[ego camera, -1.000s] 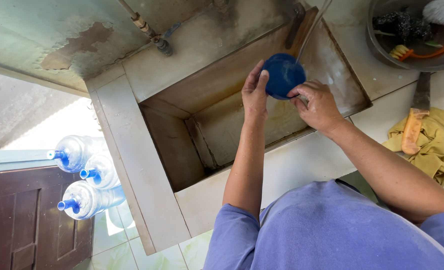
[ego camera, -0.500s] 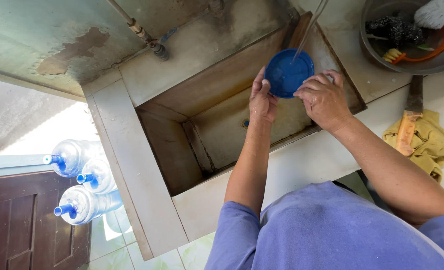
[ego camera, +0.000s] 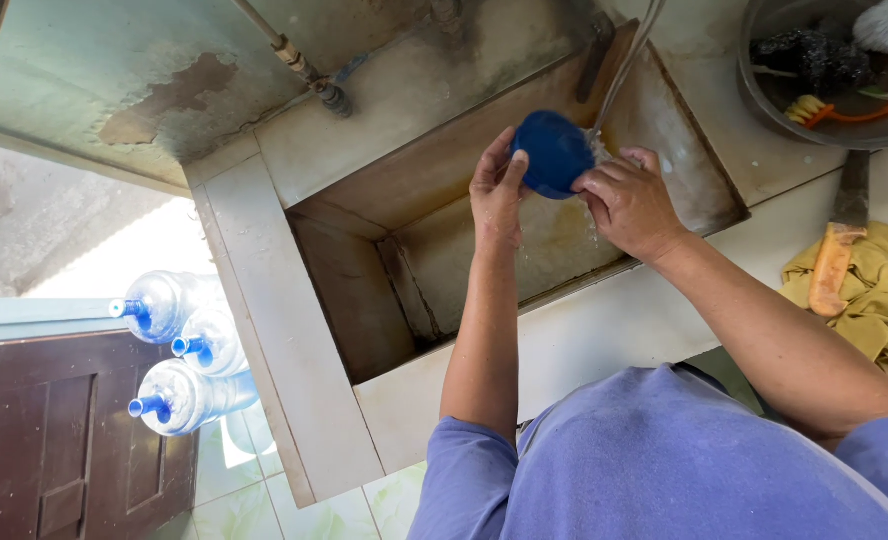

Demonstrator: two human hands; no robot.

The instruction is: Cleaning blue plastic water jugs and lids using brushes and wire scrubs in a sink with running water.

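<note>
Both hands hold a small round blue plastic bowl under running water above a stained sink

The left hand is partly closed, thumb and fingers clasping the bowl's near edge, while the right hand curls round its other side, fingers wet; gripped from both sides like this, the bowl sits tilted, seemingly so that the thin stream of tap water strikes it beside the right hand and drains into the deep rectangular concrete sink basin below. Out to the right on the pale counter, a long knife with an orange handle rests on a crumpled yellow cloth, beneath a grey metal basin of utensils. Down left, clear water jugs with blue caps lie on the tiled floor
</note>
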